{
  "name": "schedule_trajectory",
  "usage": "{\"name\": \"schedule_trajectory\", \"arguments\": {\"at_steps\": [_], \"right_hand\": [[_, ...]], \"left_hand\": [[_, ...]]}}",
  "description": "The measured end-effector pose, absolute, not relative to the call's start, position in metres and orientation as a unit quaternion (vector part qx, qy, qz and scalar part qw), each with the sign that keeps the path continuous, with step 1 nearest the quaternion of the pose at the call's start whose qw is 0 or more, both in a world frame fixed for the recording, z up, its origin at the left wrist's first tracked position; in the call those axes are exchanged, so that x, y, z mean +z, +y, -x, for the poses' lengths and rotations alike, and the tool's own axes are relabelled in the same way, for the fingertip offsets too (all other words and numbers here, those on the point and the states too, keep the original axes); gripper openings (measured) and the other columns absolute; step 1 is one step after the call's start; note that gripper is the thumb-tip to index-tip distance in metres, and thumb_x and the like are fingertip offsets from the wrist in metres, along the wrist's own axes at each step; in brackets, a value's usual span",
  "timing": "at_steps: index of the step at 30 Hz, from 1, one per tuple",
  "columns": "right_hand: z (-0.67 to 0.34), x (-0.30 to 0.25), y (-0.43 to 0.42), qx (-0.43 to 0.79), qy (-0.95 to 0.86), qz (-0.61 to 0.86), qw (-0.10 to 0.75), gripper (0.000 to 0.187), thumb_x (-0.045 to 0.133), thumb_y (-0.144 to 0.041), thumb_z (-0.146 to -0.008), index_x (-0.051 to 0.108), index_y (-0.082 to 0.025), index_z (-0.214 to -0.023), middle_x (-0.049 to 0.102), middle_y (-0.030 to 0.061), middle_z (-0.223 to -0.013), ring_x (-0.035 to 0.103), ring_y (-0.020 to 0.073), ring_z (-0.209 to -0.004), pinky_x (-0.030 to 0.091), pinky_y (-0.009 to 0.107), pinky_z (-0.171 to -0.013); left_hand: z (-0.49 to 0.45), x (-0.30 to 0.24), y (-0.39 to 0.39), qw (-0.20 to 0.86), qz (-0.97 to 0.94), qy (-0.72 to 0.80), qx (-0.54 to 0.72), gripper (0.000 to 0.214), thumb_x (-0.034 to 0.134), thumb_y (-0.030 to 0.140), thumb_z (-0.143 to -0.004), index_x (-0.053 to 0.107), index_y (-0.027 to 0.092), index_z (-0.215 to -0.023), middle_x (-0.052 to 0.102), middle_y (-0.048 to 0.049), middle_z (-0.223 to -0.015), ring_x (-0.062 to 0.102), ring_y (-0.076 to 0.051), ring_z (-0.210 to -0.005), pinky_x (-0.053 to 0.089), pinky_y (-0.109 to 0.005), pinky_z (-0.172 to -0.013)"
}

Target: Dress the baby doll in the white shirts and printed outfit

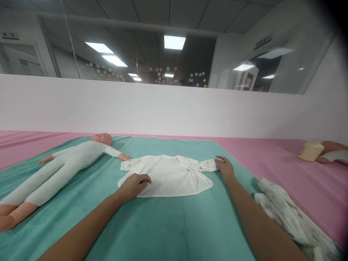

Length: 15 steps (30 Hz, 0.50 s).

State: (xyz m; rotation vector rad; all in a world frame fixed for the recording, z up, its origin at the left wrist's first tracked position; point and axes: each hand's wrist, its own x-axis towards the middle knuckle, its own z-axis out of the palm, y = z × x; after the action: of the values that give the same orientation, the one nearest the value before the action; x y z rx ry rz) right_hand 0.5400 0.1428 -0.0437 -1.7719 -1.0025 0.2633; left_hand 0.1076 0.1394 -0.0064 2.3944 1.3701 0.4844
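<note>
A small white baby shirt point(168, 177) lies spread on a teal blanket point(168, 224), its short printed sleeves stretched out to both sides. My left hand point(136, 185) rests over the lower left part of the shirt, fingers loosely bent and apart, with nothing visible in them. At the end of the right sleeve is my right hand point(226, 168); its fingertips close on the cuff while one finger stretches out above it. The thumb's grip is partly hidden. To the left, a baby doll point(78, 156) in a white bodysuit lies on its back, one hand close to the left sleeve.
Crumpled printed baby clothes point(285, 214) lie at the right edge of the blanket. Pink cloth point(252, 148) covers the surface beneath. At far right, part of another doll point(335, 150) lies beside a pale yellow object point(310, 150). A white wall point(163, 108) with windows stands behind.
</note>
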Motion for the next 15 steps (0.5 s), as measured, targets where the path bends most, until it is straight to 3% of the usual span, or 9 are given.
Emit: {"name": "schedule_trajectory", "arguments": {"at_steps": [5, 9, 11, 15], "right_hand": [[-0.536, -0.041, 0.141, 0.144, -0.449, 0.716, 0.515, 0.047, 0.049, -0.039, -0.072, 0.056, -0.022, -0.116, 0.063, 0.0062, -0.099, 0.059, 0.0208, -0.087, 0.044, 0.03, -0.073], [-0.53, -0.04, 0.142, 0.096, -0.454, 0.759, 0.457, 0.063, 0.046, -0.032, -0.073, 0.034, -0.028, -0.135, 0.054, 0.0075, -0.121, 0.052, 0.0256, -0.107, 0.041, 0.035, -0.084], [-0.527, -0.038, 0.142, 0.078, -0.441, 0.782, 0.434, 0.07, 0.045, -0.031, -0.073, 0.023, -0.027, -0.139, 0.05, 0.0083, -0.126, 0.051, 0.0273, -0.109, 0.04, 0.036, -0.086], [-0.526, -0.036, 0.14, 0.099, -0.414, 0.774, 0.469, 0.081, 0.052, -0.032, -0.068, 0.019, -0.019, -0.14, 0.043, 0.01, -0.133, 0.049, 0.0271, -0.112, 0.041, 0.034, -0.087]], "left_hand": [[-0.108, -0.006, 0.14, 0.17, -0.844, 0.482, 0.163, 0.035, 0.032, 0.036, -0.081, 0.065, 0.026, -0.087, 0.062, 0.0016, -0.065, 0.052, -0.015, -0.059, 0.032, -0.026, -0.054], [-0.109, -0.004, 0.139, 0.173, -0.839, 0.491, 0.159, 0.036, 0.032, 0.036, -0.08, 0.065, 0.024, -0.087, 0.061, 0.0009, -0.064, 0.051, -0.015, -0.057, 0.032, -0.026, -0.053], [-0.109, -0.003, 0.138, 0.173, -0.838, 0.493, 0.158, 0.036, 0.032, 0.036, -0.08, 0.065, 0.024, -0.087, 0.059, 0.001, -0.062, 0.051, -0.015, -0.056, 0.031, -0.025, -0.053], [-0.109, -0.003, 0.138, 0.174, -0.842, 0.484, 0.162, 0.035, 0.032, 0.035, -0.08, 0.065, 0.024, -0.086, 0.057, 0.0017, -0.059, 0.05, -0.014, -0.057, 0.03, -0.025, -0.053]]}}
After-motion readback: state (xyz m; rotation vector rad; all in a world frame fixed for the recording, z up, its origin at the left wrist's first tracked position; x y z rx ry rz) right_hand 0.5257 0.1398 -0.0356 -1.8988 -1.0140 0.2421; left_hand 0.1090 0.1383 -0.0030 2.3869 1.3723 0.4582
